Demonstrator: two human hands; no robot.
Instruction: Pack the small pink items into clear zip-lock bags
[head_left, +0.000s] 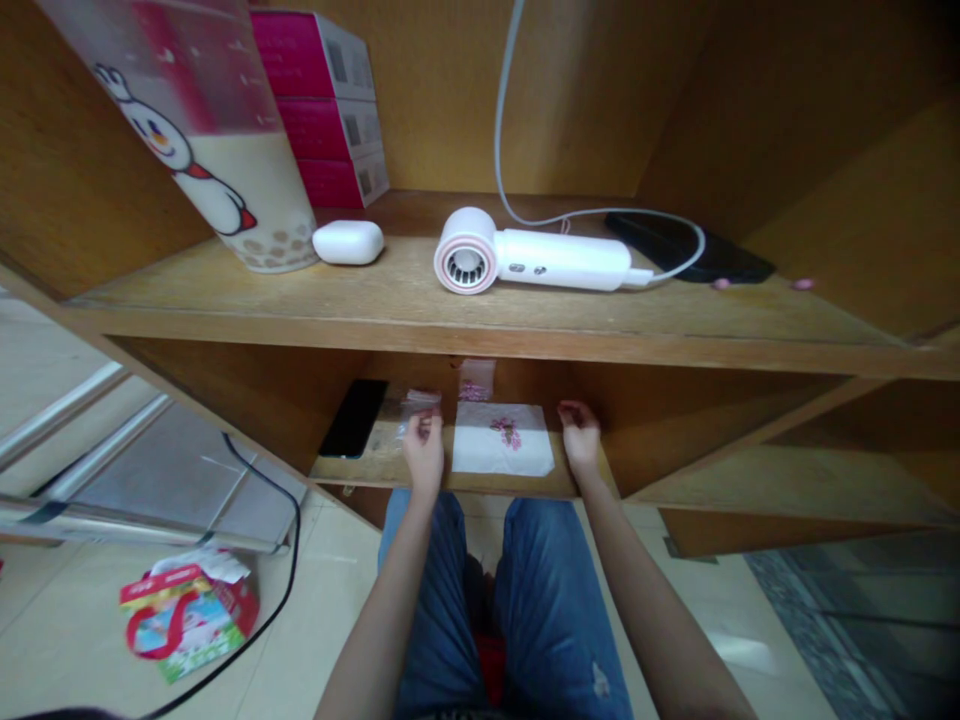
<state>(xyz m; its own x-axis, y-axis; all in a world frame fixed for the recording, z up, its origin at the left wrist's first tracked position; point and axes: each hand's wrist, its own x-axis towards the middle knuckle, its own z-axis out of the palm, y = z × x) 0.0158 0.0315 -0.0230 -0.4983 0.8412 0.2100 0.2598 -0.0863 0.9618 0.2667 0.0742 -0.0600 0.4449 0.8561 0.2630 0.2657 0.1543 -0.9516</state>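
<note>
On the lower shelf lies a white sheet, perhaps tissue, with a cluster of small pink and greenish pieces on it. Just left of the sheet is my left hand, its fingers curled together at the edge of a small clear plastic bag; whether it grips the bag I cannot tell. My right hand is at the sheet's right side, apart from it, with fingers bent inward; anything small between them is hidden. Behind the sheet is another clear bag with pink bits inside.
A black phone lies left on the lower shelf. The upper shelf overhead holds a white hair dryer with its cord, a white earbud case, a large milk-tea cup, pink boxes and a dark flat object.
</note>
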